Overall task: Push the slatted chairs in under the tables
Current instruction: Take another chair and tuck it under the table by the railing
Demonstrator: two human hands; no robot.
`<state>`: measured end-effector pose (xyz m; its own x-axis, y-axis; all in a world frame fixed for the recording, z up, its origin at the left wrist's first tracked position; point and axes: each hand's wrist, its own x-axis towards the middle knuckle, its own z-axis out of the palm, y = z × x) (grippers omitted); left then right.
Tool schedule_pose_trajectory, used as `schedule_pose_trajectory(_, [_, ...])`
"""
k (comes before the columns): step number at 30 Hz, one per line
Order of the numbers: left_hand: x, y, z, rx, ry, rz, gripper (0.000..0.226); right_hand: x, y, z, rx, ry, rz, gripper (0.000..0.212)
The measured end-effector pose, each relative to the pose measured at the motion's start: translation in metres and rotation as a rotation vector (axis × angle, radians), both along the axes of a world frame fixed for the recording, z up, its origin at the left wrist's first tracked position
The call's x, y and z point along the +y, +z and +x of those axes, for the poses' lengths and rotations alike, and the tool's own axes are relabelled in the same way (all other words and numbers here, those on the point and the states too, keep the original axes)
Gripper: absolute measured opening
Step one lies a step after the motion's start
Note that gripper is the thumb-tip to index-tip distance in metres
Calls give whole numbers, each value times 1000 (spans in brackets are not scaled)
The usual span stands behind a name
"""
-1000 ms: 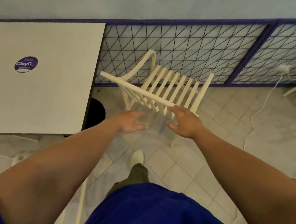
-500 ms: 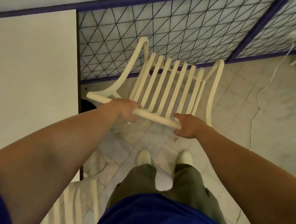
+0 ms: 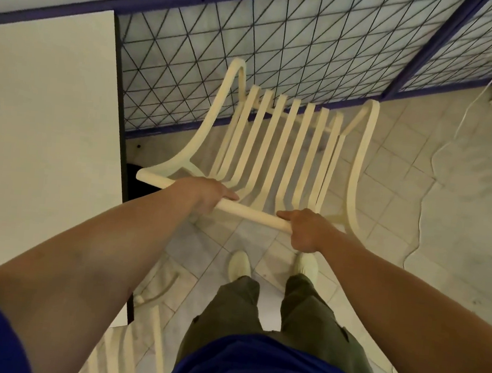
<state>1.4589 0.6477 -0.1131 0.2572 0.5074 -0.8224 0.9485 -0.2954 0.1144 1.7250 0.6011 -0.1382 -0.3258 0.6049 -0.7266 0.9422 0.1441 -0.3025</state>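
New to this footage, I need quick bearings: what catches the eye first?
The cream slatted chair stands at centre, its top rail gripped by the left hand and the right hand. A white table fills the left side, and a dark wire-mesh fence runs behind the chair.

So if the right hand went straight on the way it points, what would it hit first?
The right hand grips the slatted chair's top rail. Straight on, it would meet the chair's slats first, likely before the table; depth is unclear.
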Motion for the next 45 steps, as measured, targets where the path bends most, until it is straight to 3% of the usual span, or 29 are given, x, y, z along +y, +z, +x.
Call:
schedule_pose_trajectory(6, [-20,6,14,32,-40,1,81,-7,0,16,-14,31,14,78])
schedule_pose_trajectory(27, [-130,-12,144,-75,441,-42,81,9,25,131,-113,462,83,71])
schedule_pose_trajectory(34, [-149,-1,139,-68,503,62,83,7,33,140,-111,438,126,59])
schedule_pose_trajectory(45, [-149,-7,128,-139,466,79,82,2,31,140,-144,401,160,57])
